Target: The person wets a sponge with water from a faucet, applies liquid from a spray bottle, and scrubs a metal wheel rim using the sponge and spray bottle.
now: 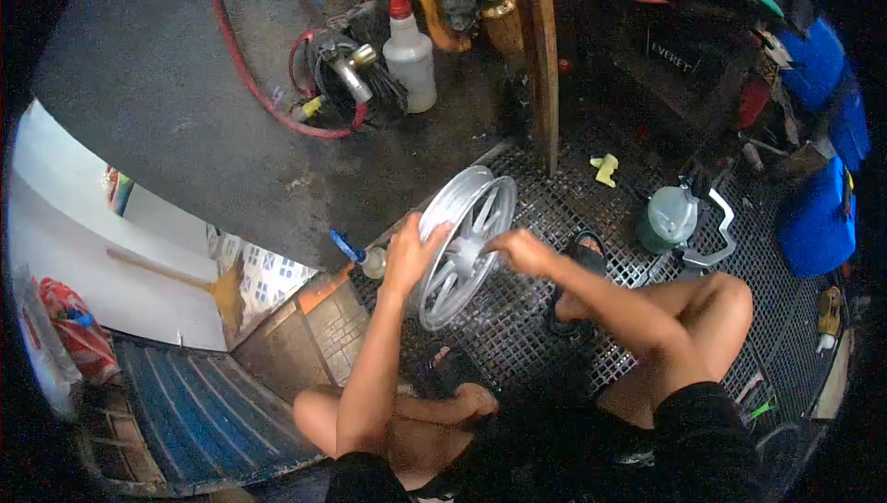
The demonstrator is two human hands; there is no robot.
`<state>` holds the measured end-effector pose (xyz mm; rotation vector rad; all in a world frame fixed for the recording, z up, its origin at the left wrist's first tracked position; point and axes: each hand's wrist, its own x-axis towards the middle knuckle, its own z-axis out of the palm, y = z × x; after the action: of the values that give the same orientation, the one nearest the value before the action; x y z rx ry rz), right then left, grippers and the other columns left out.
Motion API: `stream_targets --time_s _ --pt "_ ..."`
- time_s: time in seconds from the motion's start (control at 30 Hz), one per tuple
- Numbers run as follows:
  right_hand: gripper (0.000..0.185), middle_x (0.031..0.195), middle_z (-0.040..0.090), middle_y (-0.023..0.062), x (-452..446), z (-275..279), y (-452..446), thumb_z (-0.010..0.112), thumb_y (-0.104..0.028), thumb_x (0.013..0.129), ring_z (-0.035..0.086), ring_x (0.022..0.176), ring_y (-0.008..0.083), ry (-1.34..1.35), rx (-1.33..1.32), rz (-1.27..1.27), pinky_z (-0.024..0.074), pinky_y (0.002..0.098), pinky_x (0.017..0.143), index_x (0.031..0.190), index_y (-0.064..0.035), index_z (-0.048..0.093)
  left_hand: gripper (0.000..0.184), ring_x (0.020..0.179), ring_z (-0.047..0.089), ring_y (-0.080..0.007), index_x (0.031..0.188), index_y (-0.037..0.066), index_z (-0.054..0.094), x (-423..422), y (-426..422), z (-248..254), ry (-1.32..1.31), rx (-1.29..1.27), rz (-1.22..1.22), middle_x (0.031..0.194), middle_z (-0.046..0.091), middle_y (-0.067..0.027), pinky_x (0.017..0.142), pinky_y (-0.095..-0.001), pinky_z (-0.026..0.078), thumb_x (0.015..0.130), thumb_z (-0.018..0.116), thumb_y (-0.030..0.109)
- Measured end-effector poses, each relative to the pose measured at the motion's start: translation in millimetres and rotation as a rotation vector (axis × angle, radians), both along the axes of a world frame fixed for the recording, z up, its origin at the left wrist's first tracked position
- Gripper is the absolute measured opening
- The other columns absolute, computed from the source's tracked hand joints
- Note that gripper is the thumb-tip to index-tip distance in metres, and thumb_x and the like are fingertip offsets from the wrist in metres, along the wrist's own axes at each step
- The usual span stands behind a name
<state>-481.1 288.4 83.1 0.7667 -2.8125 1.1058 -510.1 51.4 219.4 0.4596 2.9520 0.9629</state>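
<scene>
A silver spoked motorcycle wheel rim (465,249), without a tyre, stands tilted on edge above the grated floor, in front of me. My left hand (413,252) is closed on the left side of its outer band, the thumb towards the spokes. On the other side, my right hand (523,253) has its fingers curled close to the hub and spokes. A small dark tip shows at those fingers, but what they hold is too small to tell. Just left of the rim, behind my left hand, is a small pale container (374,263) with a blue-handled brush (346,246).
A spray bottle (408,60) with a red head stands on the dark surface beside coiled cables and a red hose (242,73). A wooden post (539,69) rises ahead. To the right are a clear-green jug (669,217), a yellow scrap (604,169) and blue containers (817,226).
</scene>
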Motion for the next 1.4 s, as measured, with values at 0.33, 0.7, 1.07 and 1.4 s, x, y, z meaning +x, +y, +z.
stream_targets --time_s 0.33,0.7,1.07,1.4 --pt "0.021 0.088 0.071 0.0169 6.0 155.4 211.5 0.067 -0.005 0.073 0.068 0.083 0.0360 -0.024 0.557 -0.066 0.0552 0.0436 0.077 0.093 -0.0079 0.073 0.026 0.075 0.067 -0.0309 0.094 0.006 0.060 110.6 78.0 -63.7 0.307 0.006 -0.452 0.085 0.063 -0.0124 0.060 -0.0425 0.055 0.094 0.059 0.032" --pt "0.015 0.097 0.069 0.0176 40.7 159.2 210.5 0.066 -0.004 0.080 0.067 0.089 0.0379 0.109 0.296 -0.229 0.0544 0.0434 0.079 0.095 -0.0020 0.069 0.038 0.096 0.067 -0.0295 0.122 0.015 0.056 143.8 72.2 -254.5 0.157 -0.482 -0.699 0.110 0.060 -0.0121 0.066 -0.0393 0.059 0.084 0.059 0.013" --pt "0.020 0.094 0.069 0.0201 25.8 190.2 177.1 0.063 -0.003 0.080 0.068 0.089 0.0374 0.185 0.157 -0.192 0.0540 0.0433 0.082 0.098 -0.0026 0.071 0.030 0.103 0.064 -0.0381 0.116 0.013 0.058 66.8 51.4 -191.1 -0.321 -0.581 -0.817 0.108 0.067 -0.0164 0.085 -0.0494 0.053 0.091 0.059 0.030" --pt "0.025 0.088 0.067 0.0240 -0.8 168.8 99.2 0.061 0.000 0.075 0.067 0.084 0.0400 -0.001 0.417 -0.029 0.0550 0.0447 0.077 0.099 -0.0034 0.070 0.052 0.101 0.062 -0.0325 0.118 0.006 0.052 -44.2 -152.7 31.8 -0.070 -0.322 -0.095 0.109 0.063 -0.0174 0.081 -0.0416 0.051 0.078 0.078 0.029"
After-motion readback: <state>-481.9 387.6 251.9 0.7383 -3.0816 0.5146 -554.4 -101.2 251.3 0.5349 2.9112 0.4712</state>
